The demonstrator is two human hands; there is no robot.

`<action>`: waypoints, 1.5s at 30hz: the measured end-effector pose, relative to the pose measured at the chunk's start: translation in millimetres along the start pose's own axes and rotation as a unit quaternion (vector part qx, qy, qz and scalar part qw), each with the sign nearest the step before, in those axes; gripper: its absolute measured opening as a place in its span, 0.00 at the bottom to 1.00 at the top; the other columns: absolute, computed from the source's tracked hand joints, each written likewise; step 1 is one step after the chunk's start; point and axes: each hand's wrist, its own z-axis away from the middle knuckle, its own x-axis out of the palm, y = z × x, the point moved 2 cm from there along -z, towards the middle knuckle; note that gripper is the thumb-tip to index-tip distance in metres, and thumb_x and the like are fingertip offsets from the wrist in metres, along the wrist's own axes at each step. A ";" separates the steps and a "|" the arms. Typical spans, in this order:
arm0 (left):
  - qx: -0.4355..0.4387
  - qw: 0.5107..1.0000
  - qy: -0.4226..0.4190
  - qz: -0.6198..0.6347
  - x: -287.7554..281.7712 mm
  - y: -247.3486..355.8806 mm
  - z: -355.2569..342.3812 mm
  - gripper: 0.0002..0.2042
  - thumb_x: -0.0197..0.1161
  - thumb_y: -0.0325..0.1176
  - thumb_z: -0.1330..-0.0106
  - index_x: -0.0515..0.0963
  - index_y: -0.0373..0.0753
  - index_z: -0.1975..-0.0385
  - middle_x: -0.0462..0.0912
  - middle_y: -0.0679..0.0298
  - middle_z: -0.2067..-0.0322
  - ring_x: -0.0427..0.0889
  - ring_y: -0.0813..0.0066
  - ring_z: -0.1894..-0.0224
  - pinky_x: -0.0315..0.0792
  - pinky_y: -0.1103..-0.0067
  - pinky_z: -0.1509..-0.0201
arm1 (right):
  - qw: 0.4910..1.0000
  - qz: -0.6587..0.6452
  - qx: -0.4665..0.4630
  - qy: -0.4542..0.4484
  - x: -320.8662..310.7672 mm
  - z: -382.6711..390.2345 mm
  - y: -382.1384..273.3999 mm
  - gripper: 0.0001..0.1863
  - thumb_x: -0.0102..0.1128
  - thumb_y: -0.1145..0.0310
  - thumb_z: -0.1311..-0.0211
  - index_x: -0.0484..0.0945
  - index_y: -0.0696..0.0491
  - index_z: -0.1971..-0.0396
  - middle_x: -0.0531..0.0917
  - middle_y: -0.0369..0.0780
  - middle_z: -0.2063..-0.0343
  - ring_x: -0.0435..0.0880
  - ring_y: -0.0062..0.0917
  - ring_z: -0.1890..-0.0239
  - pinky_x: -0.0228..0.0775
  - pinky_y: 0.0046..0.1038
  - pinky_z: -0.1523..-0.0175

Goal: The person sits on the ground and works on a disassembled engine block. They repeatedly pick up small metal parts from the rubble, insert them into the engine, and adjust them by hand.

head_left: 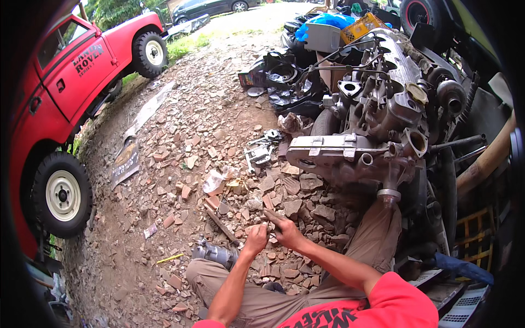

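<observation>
- Vehicle [104, 101]: bright red, with black lettering on its door; its wheels [61, 188] are cream inside black tyres [86, 202].
- Engine [392, 116]: dull silver-grey, browned in patches.
- Metal cylinder [215, 254]: silver-grey.
- Ground rubble [219, 147]: mottled terracotta, brown and grey.
- Thin stick [170, 258]: bright yellow.
- Flat plate [125, 165]: dark, with pale lettering.
- Shirt [404, 303]: pinkish red, printed with black letters.
- Trousers [376, 235]: plain brown.
- Crate [362, 27]: orange-yellow.
- Crumpled plastic [334, 21] beside it: vivid blue.
- Wheel at upper right [418, 12]: black, ringed in red.
- Grass [188, 48]: light green.
</observation>
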 end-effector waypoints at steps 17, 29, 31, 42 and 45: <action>0.034 0.999 -0.029 -0.011 6.0 -5.0 4.1 0.04 0.52 0.20 0.40 0.70 0.32 0.66 0.74 0.48 0.75 0.75 0.49 0.74 0.71 0.61 0.70 | 1.000 0.004 -0.015 0.025 6.1 1.8 -10.3 0.34 0.45 0.84 0.49 0.65 0.59 0.36 0.68 0.53 0.37 0.70 0.43 0.36 0.63 0.34 0.33; -0.158 0.972 -0.061 0.162 -13.6 9.4 -5.5 0.13 0.44 0.31 0.30 0.69 0.28 0.73 0.75 0.44 0.78 0.75 0.47 0.73 0.67 0.59 0.68 | 1.000 -0.011 -0.004 0.002 2.5 -2.3 -12.6 0.35 0.45 0.86 0.51 0.65 0.59 0.36 0.68 0.50 0.36 0.67 0.40 0.33 0.59 0.33 0.30; -0.034 0.998 -0.045 0.033 1.1 -7.3 8.4 0.06 0.49 0.25 0.34 0.72 0.29 0.66 0.76 0.46 0.75 0.76 0.47 0.72 0.69 0.61 0.67 | 1.000 -0.003 0.000 0.017 6.1 -1.7 -11.7 0.35 0.44 0.86 0.50 0.65 0.59 0.36 0.69 0.51 0.37 0.67 0.39 0.33 0.59 0.32 0.30; 0.020 0.999 -0.027 -0.028 -3.8 -2.2 4.9 0.03 0.53 0.21 0.40 0.71 0.32 0.68 0.75 0.50 0.76 0.76 0.50 0.73 0.71 0.60 0.69 | 0.997 -0.074 0.006 -0.003 1.5 1.7 -17.0 0.35 0.44 0.85 0.50 0.65 0.60 0.36 0.69 0.52 0.37 0.66 0.40 0.32 0.54 0.32 0.28; 0.022 0.999 -0.033 -0.002 0.9 -3.1 -1.3 0.01 0.52 0.21 0.38 0.70 0.32 0.69 0.75 0.50 0.77 0.76 0.49 0.74 0.69 0.59 0.71 | 0.998 -0.053 0.019 0.015 4.6 5.5 -15.3 0.35 0.44 0.85 0.50 0.64 0.60 0.35 0.69 0.52 0.37 0.65 0.40 0.32 0.53 0.33 0.28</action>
